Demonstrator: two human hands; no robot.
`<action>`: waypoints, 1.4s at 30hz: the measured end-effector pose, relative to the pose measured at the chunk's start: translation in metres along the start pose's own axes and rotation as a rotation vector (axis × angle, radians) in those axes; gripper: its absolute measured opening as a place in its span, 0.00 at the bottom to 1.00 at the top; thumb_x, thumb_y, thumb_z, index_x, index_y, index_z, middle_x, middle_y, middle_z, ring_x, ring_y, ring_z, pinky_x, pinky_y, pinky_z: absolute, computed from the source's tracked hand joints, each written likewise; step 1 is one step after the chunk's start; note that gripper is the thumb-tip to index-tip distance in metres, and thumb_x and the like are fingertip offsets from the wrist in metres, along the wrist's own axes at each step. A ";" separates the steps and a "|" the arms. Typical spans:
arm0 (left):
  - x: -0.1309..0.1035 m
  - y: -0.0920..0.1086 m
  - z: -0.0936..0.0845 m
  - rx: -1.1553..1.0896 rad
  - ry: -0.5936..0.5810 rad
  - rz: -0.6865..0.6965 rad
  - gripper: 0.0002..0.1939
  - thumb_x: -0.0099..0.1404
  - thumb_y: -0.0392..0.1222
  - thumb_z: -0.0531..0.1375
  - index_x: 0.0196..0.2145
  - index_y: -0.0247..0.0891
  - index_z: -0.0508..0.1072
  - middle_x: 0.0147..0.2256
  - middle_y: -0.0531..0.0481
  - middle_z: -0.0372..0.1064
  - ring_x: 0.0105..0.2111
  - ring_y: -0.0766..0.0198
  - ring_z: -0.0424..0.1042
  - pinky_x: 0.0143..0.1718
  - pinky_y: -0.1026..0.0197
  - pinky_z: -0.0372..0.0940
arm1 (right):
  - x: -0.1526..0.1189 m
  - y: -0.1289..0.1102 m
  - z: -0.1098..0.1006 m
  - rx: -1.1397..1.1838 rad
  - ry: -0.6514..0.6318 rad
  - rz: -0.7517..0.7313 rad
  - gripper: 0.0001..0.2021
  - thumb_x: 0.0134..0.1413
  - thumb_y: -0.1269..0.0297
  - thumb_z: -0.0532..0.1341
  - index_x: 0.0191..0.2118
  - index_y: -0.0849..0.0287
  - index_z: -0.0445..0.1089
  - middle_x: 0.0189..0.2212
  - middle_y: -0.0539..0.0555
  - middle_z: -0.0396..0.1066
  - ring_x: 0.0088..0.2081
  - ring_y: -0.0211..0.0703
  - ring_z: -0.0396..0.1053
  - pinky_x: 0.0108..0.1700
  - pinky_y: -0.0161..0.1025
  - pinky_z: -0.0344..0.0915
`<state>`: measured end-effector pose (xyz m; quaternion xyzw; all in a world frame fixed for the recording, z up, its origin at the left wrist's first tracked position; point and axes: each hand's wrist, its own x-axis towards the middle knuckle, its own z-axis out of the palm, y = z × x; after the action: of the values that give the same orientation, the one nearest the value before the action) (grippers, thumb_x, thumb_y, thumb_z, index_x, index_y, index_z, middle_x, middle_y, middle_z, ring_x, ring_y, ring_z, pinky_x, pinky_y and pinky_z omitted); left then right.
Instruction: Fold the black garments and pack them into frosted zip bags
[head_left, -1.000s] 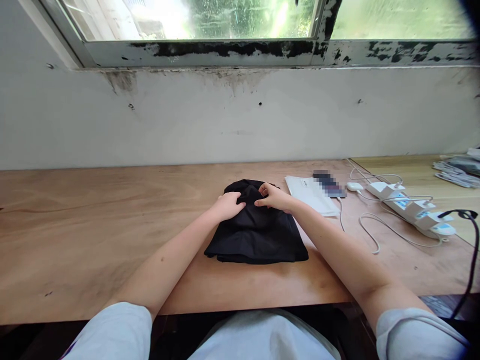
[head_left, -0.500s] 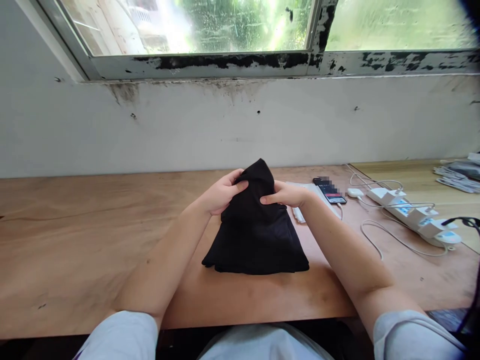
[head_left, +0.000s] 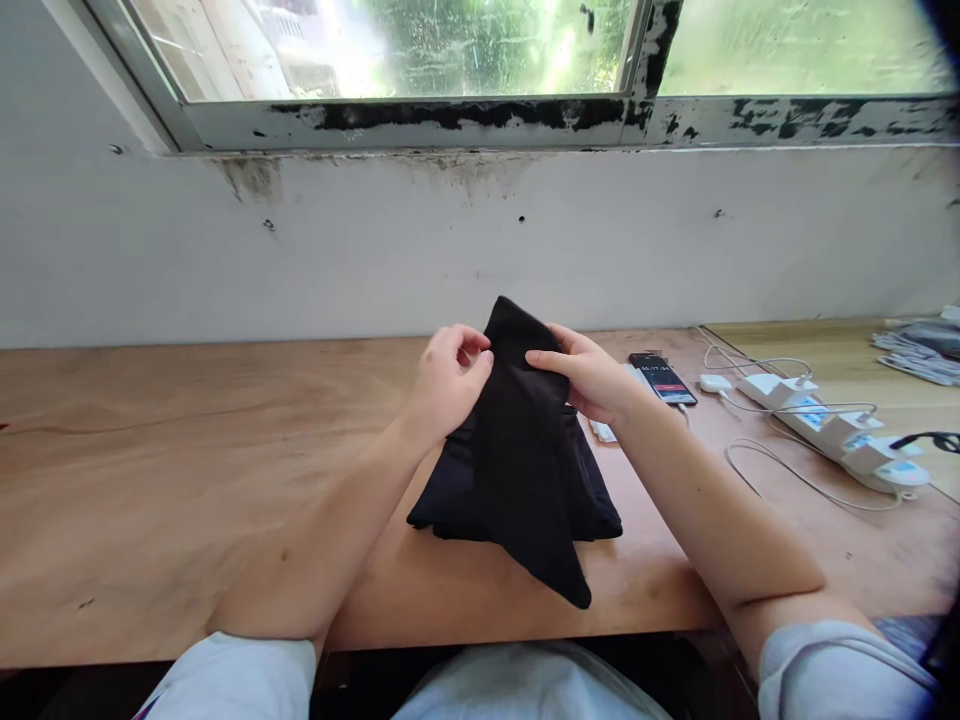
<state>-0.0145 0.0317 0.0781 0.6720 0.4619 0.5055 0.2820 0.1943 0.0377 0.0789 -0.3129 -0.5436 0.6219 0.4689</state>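
Observation:
A long black fabric piece (head_left: 525, 450) hangs between my hands, its top corner raised and its lower point reaching down over the table near the front edge. My left hand (head_left: 456, 375) pinches its upper left edge between thumb and fingers. On the upper right, my right hand (head_left: 592, 370) grips it with the thumb in front and the fingers behind. Under and behind this piece lies a wider stack of black fabric (head_left: 446, 505), flat on the table and partly covered. Whether the two are joined cannot be seen.
To the right lie a phone (head_left: 664, 380) with a cable and a white packet (head_left: 602, 431), mostly behind my right hand. Farther right is a white power strip (head_left: 832, 430) with plugs and loose cables. Grey-white folded items (head_left: 919, 355) sit at the far right. A wall and window stand behind the wooden table (head_left: 187, 480).
The fabric in my hands was bunched over the stack; now it is drawn up and hangs down in a long point in front. My left hand has turned into a pinch.

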 end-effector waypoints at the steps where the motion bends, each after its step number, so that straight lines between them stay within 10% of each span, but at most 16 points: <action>1: -0.003 -0.003 0.003 0.001 -0.092 -0.047 0.15 0.66 0.52 0.62 0.46 0.41 0.72 0.43 0.46 0.72 0.43 0.58 0.73 0.44 0.56 0.70 | 0.003 0.005 0.001 0.001 -0.008 0.029 0.18 0.52 0.59 0.71 0.49 0.51 0.73 0.41 0.50 0.75 0.38 0.40 0.74 0.39 0.37 0.75; 5: -0.011 -0.008 0.011 -0.197 -0.419 -0.267 0.26 0.67 0.61 0.59 0.54 0.42 0.70 0.45 0.43 0.74 0.41 0.54 0.75 0.35 0.57 0.70 | 0.008 0.020 0.004 -0.020 -0.073 0.090 0.15 0.58 0.50 0.65 0.45 0.52 0.74 0.39 0.51 0.73 0.36 0.38 0.72 0.40 0.37 0.75; 18: -0.002 -0.010 -0.003 -0.355 -0.672 -0.407 0.24 0.63 0.41 0.62 0.57 0.41 0.71 0.48 0.43 0.75 0.45 0.53 0.76 0.38 0.57 0.73 | 0.005 0.032 0.002 -0.333 0.050 0.032 0.18 0.49 0.58 0.70 0.45 0.54 0.70 0.41 0.52 0.67 0.37 0.39 0.69 0.29 0.32 0.72; 25: 0.005 -0.004 -0.023 -0.282 -0.581 -0.330 0.25 0.60 0.36 0.61 0.56 0.40 0.73 0.42 0.45 0.77 0.38 0.58 0.76 0.34 0.60 0.71 | 0.005 0.019 -0.009 -0.391 0.092 0.005 0.10 0.47 0.70 0.64 0.39 0.56 0.72 0.34 0.50 0.71 0.34 0.37 0.70 0.29 0.30 0.67; 35: 0.008 0.015 -0.090 -0.443 -0.443 -0.216 0.21 0.61 0.40 0.66 0.52 0.36 0.75 0.38 0.45 0.78 0.36 0.56 0.79 0.35 0.59 0.74 | -0.035 -0.043 -0.022 -0.233 0.053 -0.133 0.13 0.45 0.62 0.72 0.37 0.56 0.72 0.30 0.49 0.71 0.29 0.36 0.69 0.28 0.33 0.67; 42: 0.007 0.016 -0.095 -0.468 -0.232 -0.227 0.17 0.64 0.38 0.61 0.52 0.38 0.75 0.39 0.46 0.78 0.42 0.53 0.79 0.40 0.55 0.75 | -0.059 -0.064 -0.020 -0.247 0.143 -0.190 0.14 0.47 0.57 0.72 0.38 0.52 0.73 0.29 0.49 0.71 0.29 0.39 0.71 0.28 0.37 0.69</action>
<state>-0.0980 0.0232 0.1262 0.5861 0.3693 0.4833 0.5353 0.2494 -0.0111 0.1293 -0.3589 -0.6085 0.4793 0.5208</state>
